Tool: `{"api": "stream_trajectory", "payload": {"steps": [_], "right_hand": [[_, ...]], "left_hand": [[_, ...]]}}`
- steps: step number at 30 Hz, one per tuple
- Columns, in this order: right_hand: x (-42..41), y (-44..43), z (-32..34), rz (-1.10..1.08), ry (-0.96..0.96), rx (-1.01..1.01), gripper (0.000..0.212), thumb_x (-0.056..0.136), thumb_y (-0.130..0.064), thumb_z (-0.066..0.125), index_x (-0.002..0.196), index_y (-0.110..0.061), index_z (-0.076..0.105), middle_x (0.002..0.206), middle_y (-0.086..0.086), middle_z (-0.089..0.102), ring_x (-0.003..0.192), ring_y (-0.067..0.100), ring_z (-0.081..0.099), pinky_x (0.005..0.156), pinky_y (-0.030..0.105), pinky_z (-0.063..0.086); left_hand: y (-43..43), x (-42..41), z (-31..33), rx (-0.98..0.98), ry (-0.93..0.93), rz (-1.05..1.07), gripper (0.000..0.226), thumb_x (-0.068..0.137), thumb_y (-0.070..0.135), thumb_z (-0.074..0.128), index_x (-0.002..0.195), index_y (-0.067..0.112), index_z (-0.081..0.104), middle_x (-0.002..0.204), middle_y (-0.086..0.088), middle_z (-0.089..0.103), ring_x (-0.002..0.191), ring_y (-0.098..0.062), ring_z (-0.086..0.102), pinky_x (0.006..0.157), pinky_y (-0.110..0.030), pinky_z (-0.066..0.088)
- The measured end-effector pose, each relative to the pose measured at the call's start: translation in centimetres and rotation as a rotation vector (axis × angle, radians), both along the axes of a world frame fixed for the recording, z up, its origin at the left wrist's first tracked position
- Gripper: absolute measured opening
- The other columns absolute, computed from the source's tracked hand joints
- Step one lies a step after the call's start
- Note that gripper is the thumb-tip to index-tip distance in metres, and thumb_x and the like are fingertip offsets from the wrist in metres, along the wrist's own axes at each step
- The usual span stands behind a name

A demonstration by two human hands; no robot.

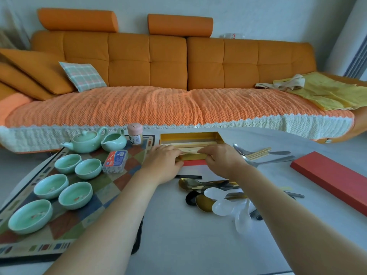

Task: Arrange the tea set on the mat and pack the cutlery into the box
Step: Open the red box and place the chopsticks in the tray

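A gold-lined box (190, 136) with a red outer wall lies open at the table's far middle. My left hand (163, 162) and my right hand (220, 159) both grip its near rim, fingers curled over the edge; pale chopsticks show inside between them. On the checkered mat (111, 187) at the left stand a celadon teapot (86, 140), a pitcher (114, 141) and several green cups (75, 195). Loose spoons (216, 197), gold, black, white and steel, lie in a heap near my right forearm. More steel cutlery and chopsticks (260, 153) lie right of the box.
The red box lid (333, 179) lies at the table's right edge. A plastic toothpick box (116, 161) and a pink-capped jar (135, 133) stand on the mat. An orange sofa (178, 76) runs behind the table.
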State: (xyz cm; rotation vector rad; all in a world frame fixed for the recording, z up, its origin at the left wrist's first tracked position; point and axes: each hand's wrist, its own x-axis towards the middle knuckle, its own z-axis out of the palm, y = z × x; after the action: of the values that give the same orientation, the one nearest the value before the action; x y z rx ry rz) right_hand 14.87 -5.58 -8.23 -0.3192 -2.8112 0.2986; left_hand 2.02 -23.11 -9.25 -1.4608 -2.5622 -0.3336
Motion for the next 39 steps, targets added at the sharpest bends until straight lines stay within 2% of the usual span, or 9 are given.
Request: {"api": "stream_trajectory", "payload": {"steps": [4,7,10,17,22,27,32,35,39], "right_hand": [[0.6,0.1,0.6,-0.030,-0.019,-0.080,0.043,0.094,-0.015,0.043,0.131,-0.025,0.063,0.118,-0.002,0.069,0.079,-0.001,0.056,0.080,0.025,0.047],[1.0,0.6,0.6,0.003,0.171,-0.043,0.039,0.088,-0.004,0.048,0.116,-0.019,0.070,0.113,-0.001,0.068,0.098,0.013,0.061,0.088,0.034,0.051],[1.9,1.2,1.0,-0.001,0.256,-0.009,0.032,0.087,0.001,0.050,0.098,-0.015,0.075,0.096,-0.001,0.068,0.087,0.017,0.062,0.076,0.035,0.054],[5.5,1.8,1.5,-0.151,-0.097,0.134,0.032,0.095,-0.019,0.044,0.102,-0.031,0.073,0.102,-0.004,0.071,0.085,0.017,0.064,0.069,0.032,0.055],[6.6,1.3,1.4,-0.182,-0.235,0.198,0.045,0.095,-0.015,0.042,0.119,-0.045,0.066,0.131,-0.002,0.062,0.099,0.014,0.064,0.063,0.026,0.051],[6.1,0.4,0.8,-0.113,-0.232,0.009,0.050,0.091,-0.007,0.046,0.113,-0.044,0.070,0.094,-0.006,0.071,0.071,0.014,0.060,0.060,0.032,0.054],[5.9,1.4,0.8,-0.209,-0.148,0.011,0.040,0.093,-0.014,0.051,0.112,-0.044,0.070,0.106,-0.018,0.068,0.080,0.009,0.060,0.059,0.023,0.050],[5.9,1.6,0.6,-0.235,-0.165,0.085,0.027,0.092,-0.024,0.062,0.110,-0.042,0.070,0.113,-0.020,0.065,0.090,0.007,0.062,0.071,0.025,0.056],[5.4,1.5,0.3,-0.198,-0.132,0.089,0.022,0.093,-0.029,0.063,0.110,-0.042,0.069,0.113,-0.020,0.067,0.091,0.007,0.063,0.071,0.025,0.055]], "left_hand": [[0.1,0.5,0.1,-0.001,-0.022,0.022,0.045,0.098,0.043,0.046,0.142,0.031,0.047,0.144,0.007,0.049,0.133,-0.019,0.041,0.112,-0.037,0.021],[0.5,1.1,0.5,0.078,0.017,0.015,0.041,0.097,0.038,0.049,0.136,0.030,0.053,0.135,0.008,0.052,0.128,-0.017,0.042,0.107,-0.035,0.024],[1.3,2.2,1.1,0.214,0.052,-0.045,0.029,0.094,0.028,0.055,0.122,0.026,0.062,0.116,0.007,0.055,0.113,-0.017,0.048,0.097,-0.035,0.033],[3.4,6.1,1.7,0.239,-0.112,-0.178,0.021,0.097,0.021,0.051,0.112,0.023,0.065,0.111,0.009,0.059,0.097,-0.012,0.056,0.070,-0.024,0.041],[4.3,7.6,0.9,0.076,-0.217,-0.191,0.032,0.099,0.027,0.048,0.128,0.026,0.061,0.125,0.009,0.057,0.111,-0.014,0.056,0.082,-0.028,0.047],[4.7,8.1,0.7,0.060,-0.232,-0.176,0.025,0.100,0.033,0.048,0.117,0.034,0.067,0.097,0.007,0.055,0.091,-0.016,0.052,0.064,-0.028,0.040],[5.1,8.0,0.4,0.057,-0.213,-0.101,0.023,0.092,0.047,0.060,0.108,0.035,0.072,0.097,0.005,0.059,0.090,-0.016,0.055,0.064,-0.030,0.045],[5.4,8.1,0.4,0.044,-0.169,-0.086,0.023,0.089,0.045,0.065,0.108,0.034,0.074,0.101,0.009,0.059,0.100,-0.014,0.052,0.072,-0.032,0.049],[5.7,7.9,0.6,0.058,-0.205,-0.037,0.013,0.087,0.036,0.068,0.097,0.032,0.076,0.097,0.011,0.064,0.089,-0.014,0.059,0.065,-0.029,0.049]]}}
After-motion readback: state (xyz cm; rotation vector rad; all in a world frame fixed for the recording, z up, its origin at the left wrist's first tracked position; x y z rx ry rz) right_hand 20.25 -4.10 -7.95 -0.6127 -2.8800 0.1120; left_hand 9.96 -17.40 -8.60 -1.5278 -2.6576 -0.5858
